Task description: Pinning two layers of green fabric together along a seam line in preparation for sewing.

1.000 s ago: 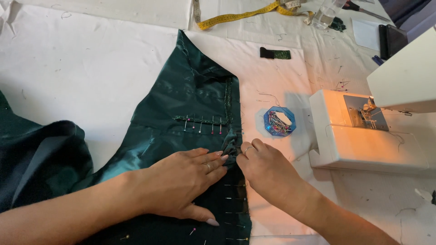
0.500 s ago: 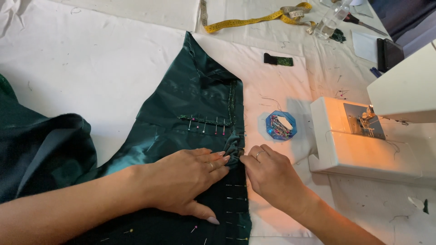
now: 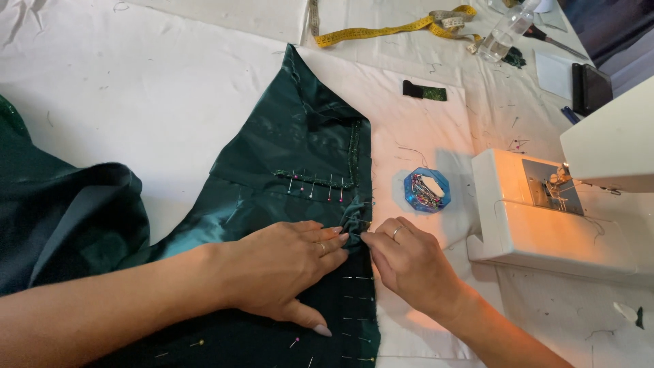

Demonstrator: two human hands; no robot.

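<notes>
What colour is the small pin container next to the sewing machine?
The pin container is translucent blue, seen best in the head view.

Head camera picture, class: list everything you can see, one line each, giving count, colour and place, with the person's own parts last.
fabric: one piece, dark green satin, centre and left of table
pins: several, coloured heads, in a row across the fabric and down its right edge
pin box: one, blue, right of the fabric
sewing machine: one, white, right side
tape measure: one, yellow, top
spray bottle: one, clear, top right
fabric scrap: one, dark, above the pin box
table cover: one, white
left hand: flat on the fabric
right hand: ringed, pinching the gathered edge
</notes>
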